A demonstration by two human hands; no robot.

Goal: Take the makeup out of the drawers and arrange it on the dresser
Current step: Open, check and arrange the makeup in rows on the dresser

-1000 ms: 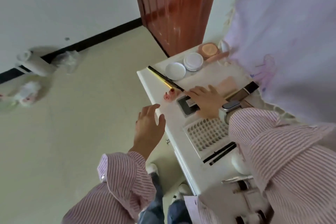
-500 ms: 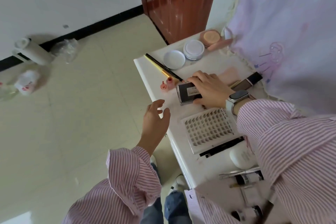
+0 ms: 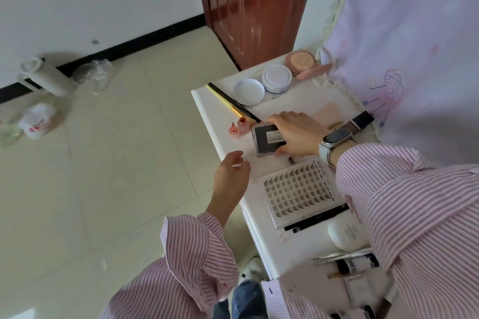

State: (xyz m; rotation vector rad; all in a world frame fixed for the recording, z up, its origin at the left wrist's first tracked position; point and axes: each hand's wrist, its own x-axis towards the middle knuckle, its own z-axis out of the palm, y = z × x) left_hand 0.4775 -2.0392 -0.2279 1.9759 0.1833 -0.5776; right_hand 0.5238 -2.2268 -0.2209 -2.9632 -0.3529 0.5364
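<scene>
1. White-topped dresser (image 3: 220,122): a person in a pink-striped shirt leans over it, both hands working near its front edge.
2. Right hand (image 3: 298,134), a smartwatch (image 3: 334,141) on its wrist, rests on a black compact (image 3: 267,140) lying flat on the dresser; the fingers curl over its far edge and the thumb lies along its near side, so the hand grips it.
3. Left hand (image 3: 230,176) hovers just off the dresser's front edge, near the compact, fingers loosely curled and holding nothing.
4. Nearer the person than the compact lies a tray of false lashes (image 3: 300,191), with a black pencil (image 3: 316,219) along its near side and a white oval case (image 3: 346,234) just beyond that.
5. Just beside the compact, toward the dresser's front edge, stands a small pink bottle (image 3: 242,125); a gold-and-black brush (image 3: 233,102) lies past it.
6. Farther back from the compact sit a white lid (image 3: 248,90), a white jar (image 3: 276,77) and a pink powder pot (image 3: 300,61), in a row toward a brown door (image 3: 256,2).
</scene>
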